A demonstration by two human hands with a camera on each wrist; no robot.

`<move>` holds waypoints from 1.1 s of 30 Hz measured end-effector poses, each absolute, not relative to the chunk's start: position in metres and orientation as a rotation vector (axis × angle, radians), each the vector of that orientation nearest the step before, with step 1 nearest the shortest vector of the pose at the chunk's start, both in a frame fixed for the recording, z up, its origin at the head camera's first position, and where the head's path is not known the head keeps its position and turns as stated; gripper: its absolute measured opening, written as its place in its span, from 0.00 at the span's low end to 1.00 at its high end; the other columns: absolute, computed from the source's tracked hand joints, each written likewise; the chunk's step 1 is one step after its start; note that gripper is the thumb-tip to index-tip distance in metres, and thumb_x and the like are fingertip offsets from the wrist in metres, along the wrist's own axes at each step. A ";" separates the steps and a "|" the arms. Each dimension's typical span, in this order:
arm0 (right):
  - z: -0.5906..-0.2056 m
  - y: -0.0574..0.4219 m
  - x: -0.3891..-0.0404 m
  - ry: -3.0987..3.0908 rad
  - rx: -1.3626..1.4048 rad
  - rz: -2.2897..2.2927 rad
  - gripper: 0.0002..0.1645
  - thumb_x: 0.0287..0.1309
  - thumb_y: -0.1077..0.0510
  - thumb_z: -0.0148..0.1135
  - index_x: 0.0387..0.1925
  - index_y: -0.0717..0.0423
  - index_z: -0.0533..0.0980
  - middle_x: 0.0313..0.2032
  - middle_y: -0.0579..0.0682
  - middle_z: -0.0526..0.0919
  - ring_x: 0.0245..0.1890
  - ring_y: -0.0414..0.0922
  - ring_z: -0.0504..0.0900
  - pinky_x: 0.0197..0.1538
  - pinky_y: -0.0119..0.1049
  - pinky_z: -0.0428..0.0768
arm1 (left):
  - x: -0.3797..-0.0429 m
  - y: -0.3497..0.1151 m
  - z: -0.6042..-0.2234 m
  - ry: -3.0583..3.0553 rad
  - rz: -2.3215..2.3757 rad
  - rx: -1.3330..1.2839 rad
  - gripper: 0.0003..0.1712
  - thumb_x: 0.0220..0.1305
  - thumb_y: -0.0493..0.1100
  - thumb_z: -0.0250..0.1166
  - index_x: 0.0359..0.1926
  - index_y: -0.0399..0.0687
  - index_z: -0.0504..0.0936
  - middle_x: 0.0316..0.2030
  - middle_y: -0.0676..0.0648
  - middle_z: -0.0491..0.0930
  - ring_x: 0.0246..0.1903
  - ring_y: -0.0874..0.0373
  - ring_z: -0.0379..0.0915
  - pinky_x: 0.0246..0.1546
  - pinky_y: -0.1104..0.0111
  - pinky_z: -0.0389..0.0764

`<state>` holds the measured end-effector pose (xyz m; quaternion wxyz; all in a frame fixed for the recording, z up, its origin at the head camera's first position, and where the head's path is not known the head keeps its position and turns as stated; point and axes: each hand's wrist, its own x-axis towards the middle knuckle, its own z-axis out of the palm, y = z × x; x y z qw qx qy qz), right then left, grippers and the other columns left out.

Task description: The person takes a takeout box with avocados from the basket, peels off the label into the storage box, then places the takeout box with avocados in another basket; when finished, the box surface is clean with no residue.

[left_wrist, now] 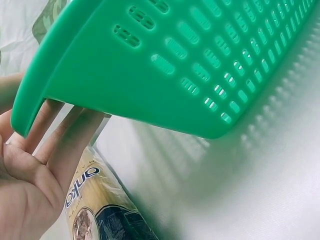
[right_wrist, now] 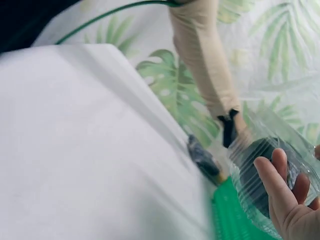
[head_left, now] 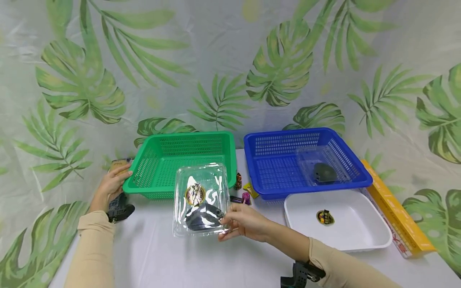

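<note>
My left hand grips the left rim of a green perforated basket; in the left wrist view its fingers reach under the rim. My right hand pinches the lower right edge of a clear plastic box. That box is held up in front of the green basket, overlapping its front wall in the head view. It bears a round dark-and-gold sticker and has a dark, rounded item inside. Below my left hand in its wrist view lies a yellow and dark blue packet.
A blue basket at the right holds another clear box with a dark item. In front stands a white tray with a sticker, beside a long orange-yellow carton. Several small wrapped sweets lie between the baskets.
</note>
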<state>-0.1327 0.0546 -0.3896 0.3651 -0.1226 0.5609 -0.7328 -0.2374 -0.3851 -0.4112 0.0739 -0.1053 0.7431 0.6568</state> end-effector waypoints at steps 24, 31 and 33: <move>-0.457 0.069 -0.101 1.464 -0.149 -1.764 0.06 0.54 0.65 0.53 0.30 0.57 0.65 0.26 0.53 0.79 0.27 0.45 0.83 0.42 0.43 0.83 | -0.232 -0.372 -0.414 2.351 2.019 -0.479 0.35 0.64 0.47 0.62 0.69 0.48 0.62 0.28 0.65 0.76 0.23 0.70 0.75 0.24 0.76 0.77; -0.468 0.076 -0.101 1.543 -0.216 -1.634 0.09 0.55 0.57 0.58 0.31 0.58 0.68 0.23 0.53 0.78 0.21 0.42 0.80 0.33 0.39 0.84 | -0.228 -0.357 -0.416 2.468 2.187 -0.647 0.13 0.60 0.40 0.66 0.48 0.48 0.81 0.23 0.65 0.77 0.21 0.72 0.74 0.20 0.78 0.77; -0.468 0.077 -0.102 1.570 -0.234 -1.614 0.10 0.55 0.56 0.58 0.31 0.58 0.68 0.24 0.53 0.78 0.20 0.41 0.79 0.31 0.38 0.84 | -0.226 -0.349 -0.416 2.690 2.028 -0.717 0.15 0.61 0.41 0.65 0.48 0.42 0.82 0.27 0.58 0.80 0.24 0.70 0.73 0.23 0.79 0.75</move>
